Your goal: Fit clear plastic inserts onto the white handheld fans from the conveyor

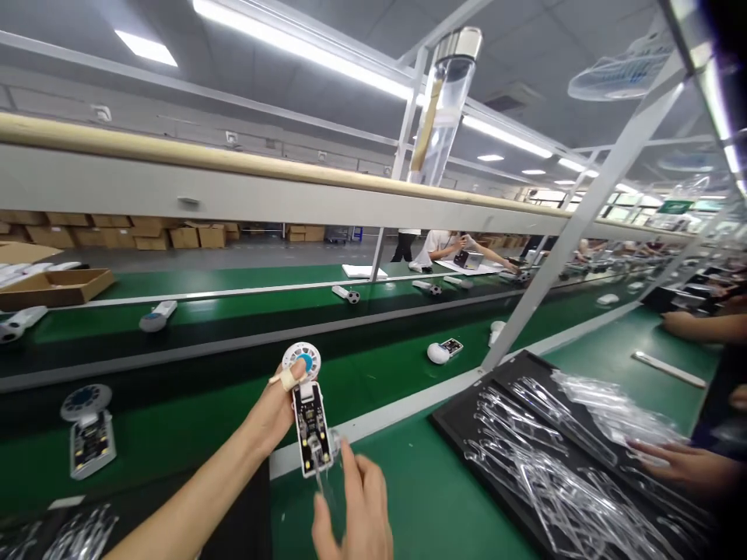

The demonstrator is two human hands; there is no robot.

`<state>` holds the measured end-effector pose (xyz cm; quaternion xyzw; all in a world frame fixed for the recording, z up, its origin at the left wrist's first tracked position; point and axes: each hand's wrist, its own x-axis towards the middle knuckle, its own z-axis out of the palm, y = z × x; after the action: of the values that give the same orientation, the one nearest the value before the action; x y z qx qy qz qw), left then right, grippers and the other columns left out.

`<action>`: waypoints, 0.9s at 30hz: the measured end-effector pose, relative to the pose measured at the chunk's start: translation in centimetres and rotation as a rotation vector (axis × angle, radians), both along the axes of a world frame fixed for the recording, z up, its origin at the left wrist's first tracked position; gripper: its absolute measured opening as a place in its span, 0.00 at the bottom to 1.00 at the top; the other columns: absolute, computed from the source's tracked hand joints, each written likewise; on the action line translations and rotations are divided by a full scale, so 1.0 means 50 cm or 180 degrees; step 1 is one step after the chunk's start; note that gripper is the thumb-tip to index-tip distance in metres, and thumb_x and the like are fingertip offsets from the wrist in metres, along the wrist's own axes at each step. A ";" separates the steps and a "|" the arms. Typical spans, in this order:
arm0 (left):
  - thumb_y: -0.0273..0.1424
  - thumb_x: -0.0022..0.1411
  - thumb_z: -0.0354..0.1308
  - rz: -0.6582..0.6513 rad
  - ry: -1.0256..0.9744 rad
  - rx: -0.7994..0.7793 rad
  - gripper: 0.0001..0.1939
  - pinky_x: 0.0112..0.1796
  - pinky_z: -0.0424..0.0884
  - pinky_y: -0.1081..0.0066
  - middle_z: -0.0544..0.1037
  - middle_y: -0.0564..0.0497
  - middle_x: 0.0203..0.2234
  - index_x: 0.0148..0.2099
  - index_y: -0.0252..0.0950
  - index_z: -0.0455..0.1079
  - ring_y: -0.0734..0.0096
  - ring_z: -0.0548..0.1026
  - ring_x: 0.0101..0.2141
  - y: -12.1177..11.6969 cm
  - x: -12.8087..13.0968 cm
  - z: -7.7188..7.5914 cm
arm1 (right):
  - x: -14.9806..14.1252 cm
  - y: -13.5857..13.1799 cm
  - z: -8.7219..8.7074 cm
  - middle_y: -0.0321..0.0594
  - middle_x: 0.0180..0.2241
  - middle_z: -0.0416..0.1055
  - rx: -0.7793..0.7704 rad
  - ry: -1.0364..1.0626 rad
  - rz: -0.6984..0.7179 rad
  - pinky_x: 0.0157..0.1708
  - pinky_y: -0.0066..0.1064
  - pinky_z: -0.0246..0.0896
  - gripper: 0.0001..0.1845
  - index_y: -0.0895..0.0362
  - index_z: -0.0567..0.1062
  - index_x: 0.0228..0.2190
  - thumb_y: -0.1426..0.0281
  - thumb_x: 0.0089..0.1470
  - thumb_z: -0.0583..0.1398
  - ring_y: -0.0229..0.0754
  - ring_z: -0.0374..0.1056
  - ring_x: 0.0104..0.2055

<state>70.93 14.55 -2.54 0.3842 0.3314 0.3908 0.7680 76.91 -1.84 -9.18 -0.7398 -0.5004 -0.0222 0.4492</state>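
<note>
Closed around the white fan-headed device (306, 392) at its neck, the left grip (274, 416), with one digit across the round, slotted head and a pale band (287, 379) around it. Below and just right of that grip, the device's open body, tilted slightly, with a black circuit board (310, 424) bare to view. At the lower end of the board, the right grip (362, 513), thumb and forefinger parted, forefinger touching a clear plastic piece (334, 442); blurred there, so cannot tell whether firmly pinched. Held up, device and piece together, in front of the green conveyor belt (373, 381) and the near tabletop (408, 482). Well apart on the left, a similar open device (90, 435); farther right on the belt, a white-headed one (439, 354). On the right, a black tray (458, 412) heaped with clear plastic parts (542, 482), with another person's hand (671, 464) beside the heap.
</note>
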 end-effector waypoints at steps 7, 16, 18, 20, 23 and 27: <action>0.39 0.51 0.63 0.0013 -0.0362 -0.0270 0.24 0.37 0.70 0.69 0.74 0.48 0.34 0.48 0.37 0.64 0.65 0.74 0.37 -0.126 -0.114 0.073 | -0.097 0.035 0.099 0.49 0.40 0.63 0.0135 -0.0833 -0.0054 0.29 0.40 0.68 0.28 0.51 0.51 0.59 0.64 0.59 0.49 0.51 0.64 0.39; 0.42 0.52 0.62 0.0288 -0.0430 -0.0447 0.23 0.42 0.69 0.68 0.75 0.44 0.40 0.48 0.36 0.66 0.61 0.72 0.44 -0.166 -0.200 0.114 | -0.160 -0.013 0.099 0.41 0.38 0.67 -0.0442 -0.0071 0.0500 0.23 0.31 0.66 0.29 0.42 0.37 0.61 0.60 0.62 0.42 0.43 0.69 0.31; 0.42 0.52 0.62 -0.0083 -0.0414 -0.0445 0.23 0.42 0.68 0.68 0.75 0.43 0.40 0.47 0.34 0.68 0.62 0.72 0.43 -0.174 -0.218 0.107 | -0.147 -0.024 0.120 0.40 0.38 0.67 -0.0392 -0.0218 0.0843 0.28 0.33 0.67 0.30 0.42 0.40 0.61 0.61 0.61 0.45 0.43 0.68 0.34; 0.42 0.51 0.62 -0.0410 -0.0162 -0.0316 0.22 0.40 0.68 0.68 0.75 0.43 0.38 0.44 0.32 0.70 0.63 0.72 0.40 -0.182 -0.233 0.099 | -0.136 -0.030 0.139 0.41 0.40 0.67 -0.0394 -0.0260 0.1114 0.32 0.34 0.67 0.29 0.41 0.46 0.60 0.60 0.60 0.48 0.44 0.68 0.37; 0.43 0.51 0.61 -0.0231 0.0328 -0.0074 0.20 0.36 0.67 0.69 0.75 0.46 0.34 0.41 0.32 0.71 0.65 0.72 0.36 -0.196 -0.242 0.095 | -0.133 -0.020 0.152 0.41 0.41 0.69 -0.0439 0.0470 0.1017 0.34 0.33 0.65 0.26 0.45 0.56 0.58 0.58 0.58 0.49 0.44 0.67 0.40; 0.41 0.47 0.64 0.0465 0.0517 0.0230 0.22 0.39 0.66 0.68 0.75 0.46 0.37 0.42 0.34 0.71 0.63 0.72 0.39 -0.217 -0.236 0.101 | -0.143 0.028 0.139 0.42 0.28 0.72 -0.0238 0.1841 0.0145 0.29 0.31 0.62 0.26 0.57 0.73 0.31 0.54 0.57 0.43 0.43 0.68 0.30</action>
<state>59.15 3.70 2.49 0.4169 0.4054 0.4250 0.6937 69.75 -0.44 -2.21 -0.7200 -0.3686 0.2181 0.5460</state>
